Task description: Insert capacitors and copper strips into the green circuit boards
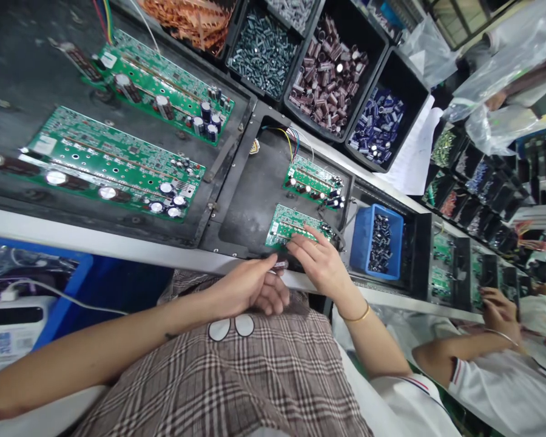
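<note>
My left hand [260, 286] is closed in front of the bench edge, pinching a brown cylindrical capacitor [279, 264] between thumb and fingers. My right hand [321, 260] reaches over the near small green circuit board [284, 218], its fingers stretched and slightly apart at the board's lower edge. Whatever lies under those fingertips is hidden. Behind it in the same black tray [248, 212] lies a second small board [307, 173], with capacitors along its near side and coloured wires at its upper left corner.
Two larger boards [118, 155] with capacitors lie in a black tray at left. Black bins of brown [330, 79] and blue capacitors [380, 124] stand behind. A blue box [364, 240] of small dark parts is at right. Beyond it, a co-worker's hand [498, 309] is at the bench.
</note>
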Demonstrator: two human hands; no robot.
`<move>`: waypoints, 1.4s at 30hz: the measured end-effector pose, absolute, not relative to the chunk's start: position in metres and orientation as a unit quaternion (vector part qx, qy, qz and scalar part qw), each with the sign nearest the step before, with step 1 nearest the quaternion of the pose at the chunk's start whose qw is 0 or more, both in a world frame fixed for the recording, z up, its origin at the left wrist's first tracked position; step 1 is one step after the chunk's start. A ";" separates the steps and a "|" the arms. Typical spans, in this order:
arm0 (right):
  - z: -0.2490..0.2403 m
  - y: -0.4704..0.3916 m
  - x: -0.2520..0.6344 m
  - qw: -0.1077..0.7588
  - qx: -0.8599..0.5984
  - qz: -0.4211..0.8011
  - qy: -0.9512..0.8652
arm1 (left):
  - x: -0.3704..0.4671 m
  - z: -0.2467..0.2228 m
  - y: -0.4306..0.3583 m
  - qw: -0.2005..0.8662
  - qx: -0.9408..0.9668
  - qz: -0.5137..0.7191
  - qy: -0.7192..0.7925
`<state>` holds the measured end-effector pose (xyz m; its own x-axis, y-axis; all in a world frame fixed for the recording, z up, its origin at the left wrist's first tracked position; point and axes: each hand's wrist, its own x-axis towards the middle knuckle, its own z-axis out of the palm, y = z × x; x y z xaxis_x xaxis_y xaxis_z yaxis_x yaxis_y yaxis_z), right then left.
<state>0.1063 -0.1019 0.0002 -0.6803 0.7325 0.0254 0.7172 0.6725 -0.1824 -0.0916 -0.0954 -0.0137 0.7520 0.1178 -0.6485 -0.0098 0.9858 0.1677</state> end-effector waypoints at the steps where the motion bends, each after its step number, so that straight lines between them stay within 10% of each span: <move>1: 0.000 -0.102 0.106 0.057 -0.406 0.090 -0.908 | -0.093 -0.011 -0.095 0.932 0.072 0.044 0.352; 19: -0.007 -0.099 0.061 0.059 -0.588 0.094 -0.801 | -0.118 -0.006 -0.103 0.857 0.427 0.052 0.285; 32: -0.011 -0.102 0.056 0.043 -0.491 0.046 -0.869 | -0.143 0.020 -0.055 0.270 0.790 0.269 0.480; 42: -0.022 -0.103 0.166 0.394 -0.780 0.213 -0.437 | -0.125 -0.003 -0.021 0.023 0.847 0.218 0.484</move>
<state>0.1656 -0.1029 -0.0215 0.5263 0.8502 0.0126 0.5139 -0.3063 -0.8013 -0.1251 -0.0209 -0.0034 0.4367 0.8298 0.3474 0.8101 -0.5307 0.2493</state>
